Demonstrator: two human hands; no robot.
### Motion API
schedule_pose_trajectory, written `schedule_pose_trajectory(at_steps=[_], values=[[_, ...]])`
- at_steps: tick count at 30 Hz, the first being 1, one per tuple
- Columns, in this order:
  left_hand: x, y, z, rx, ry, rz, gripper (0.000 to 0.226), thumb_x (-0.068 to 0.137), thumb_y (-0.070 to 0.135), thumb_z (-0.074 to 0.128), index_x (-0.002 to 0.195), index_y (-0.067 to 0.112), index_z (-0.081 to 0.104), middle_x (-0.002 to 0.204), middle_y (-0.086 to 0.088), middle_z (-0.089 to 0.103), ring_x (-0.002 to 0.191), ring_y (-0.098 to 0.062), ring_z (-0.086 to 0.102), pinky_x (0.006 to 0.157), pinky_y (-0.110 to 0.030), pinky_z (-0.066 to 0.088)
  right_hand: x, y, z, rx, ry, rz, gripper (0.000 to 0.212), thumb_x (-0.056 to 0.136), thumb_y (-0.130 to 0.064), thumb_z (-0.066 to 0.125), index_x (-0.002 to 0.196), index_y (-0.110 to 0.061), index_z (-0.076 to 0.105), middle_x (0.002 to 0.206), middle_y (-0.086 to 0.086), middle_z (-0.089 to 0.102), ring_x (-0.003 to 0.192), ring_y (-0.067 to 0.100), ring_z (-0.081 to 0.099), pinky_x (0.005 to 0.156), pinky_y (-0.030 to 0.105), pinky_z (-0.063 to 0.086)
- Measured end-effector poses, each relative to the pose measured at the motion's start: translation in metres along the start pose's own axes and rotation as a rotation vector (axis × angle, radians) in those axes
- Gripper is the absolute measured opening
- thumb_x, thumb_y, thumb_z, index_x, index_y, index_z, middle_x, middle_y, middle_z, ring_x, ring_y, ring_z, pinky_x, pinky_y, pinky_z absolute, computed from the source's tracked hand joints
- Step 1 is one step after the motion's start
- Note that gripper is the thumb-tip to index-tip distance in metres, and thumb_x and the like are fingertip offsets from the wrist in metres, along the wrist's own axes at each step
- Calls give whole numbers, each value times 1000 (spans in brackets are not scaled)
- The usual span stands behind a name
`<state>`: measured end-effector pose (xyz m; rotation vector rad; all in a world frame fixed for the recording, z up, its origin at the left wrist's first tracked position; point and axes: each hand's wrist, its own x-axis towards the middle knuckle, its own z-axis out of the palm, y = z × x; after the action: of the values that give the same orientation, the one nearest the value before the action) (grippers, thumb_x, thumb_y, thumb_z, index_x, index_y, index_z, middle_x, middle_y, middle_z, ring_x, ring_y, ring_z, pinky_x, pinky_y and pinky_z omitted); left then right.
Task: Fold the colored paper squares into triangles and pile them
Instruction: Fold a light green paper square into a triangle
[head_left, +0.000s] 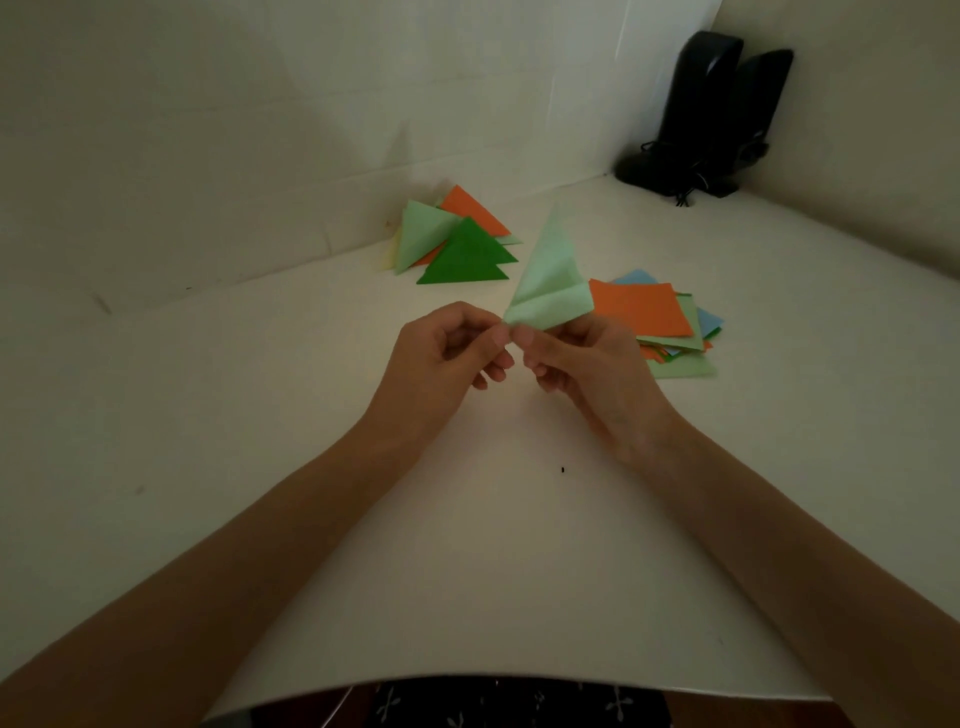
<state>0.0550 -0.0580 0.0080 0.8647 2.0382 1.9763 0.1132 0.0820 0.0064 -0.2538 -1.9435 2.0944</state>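
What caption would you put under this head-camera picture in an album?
Mid-fold: left hand and right hand pinch a pale green paper above the table; triangles piled behind, squares stacked at right.

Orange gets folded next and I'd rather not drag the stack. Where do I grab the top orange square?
Probably its near right corner, pinched from the right: the orange square lies flat on top, bare there, while its left side hides behind the right hand and held light green paper.

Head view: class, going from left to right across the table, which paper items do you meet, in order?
First the pile of folded triangles → the light green sheet, pinched by the left hand and right hand → the stack of unfolded squares.
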Motion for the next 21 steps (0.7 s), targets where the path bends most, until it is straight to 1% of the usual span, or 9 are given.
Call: schedule_pose_trajectory(at_steps=[2,6,9,12,14,15,17,19,21], values=[[1,1,0,5,-7,-13,11,89,2,57,82,9,61,57,6,64,52,-5,57,54,-16,46,1,-6,-6,-10,13,13,6,82,-5,67,76,-5,66,60,1,62,55,11,51,51,21,40],[4,1,-5,-12,13,-37,13,89,1,57,79,8,61,54,6,63,49,-5,54,54,-16,47,8,-14,-21,-4,105,-24,11,83,-7,66,73,-3,64,60,0,64,55,9,53,50,19,40],[5,2,-10,-14,14,-57,13,89,2,57,79,8,62,55,5,63,49,-6,53,54,-17,47,7,-12,-22,-13,84,-38,13,86,-8,63,73,-5,63,61,-1,63,57,9,52,52,19,40],[6,5,-13,-8,-1,-62,15,89,2,57,79,10,62,54,4,63,48,-7,51,53,-17,45,6,-12,-18,54,15,-20,6,89,-10,59,86,-4,59,69,2,65,61,10,56,54,20,43],[7,6,-16,9,-39,-72,15,89,3,57,78,11,62,54,4,62,47,-6,49,52,-17,43,5,-14,-17,88,-23,13,16,87,-13,60,98,-2,57,72,5,65,62,11,57,55,21,45],[8,7,-16,18,-68,-85,15,89,3,57,78,12,62,54,4,63,47,-6,49,52,-16,43,5,-14,-17,62,-28,10,16,87,-12,61,98,-2,57,70,5,65,60,12,57,55,21,46],[7,7,-16,22,-115,-120,14,90,6,57,78,12,62,56,4,63,47,-6,49,52,-16,43,4,-13,-18,-15,-19,-23,8,86,-5,62,93,-2,59,65,4,64,58,12,56,56,21,46],[6,5,-15,-25,-102,-164,15,94,12,53,81,11,62,58,4,63,50,-7,51,54,-17,45,3,-12,-18,-60,-1,-50,6,86,-2,62,91,-3,59,65,4,65,58,14,56,57,22,46],[7,4,-14,-107,-70,-213,20,96,19,49,84,10,62,62,3,65,55,-8,56,55,-19,47,3,-10,-17,-103,8,-78,11,86,-4,62,96,-1,59,69,4,67,61,14,60,58,24,48]])
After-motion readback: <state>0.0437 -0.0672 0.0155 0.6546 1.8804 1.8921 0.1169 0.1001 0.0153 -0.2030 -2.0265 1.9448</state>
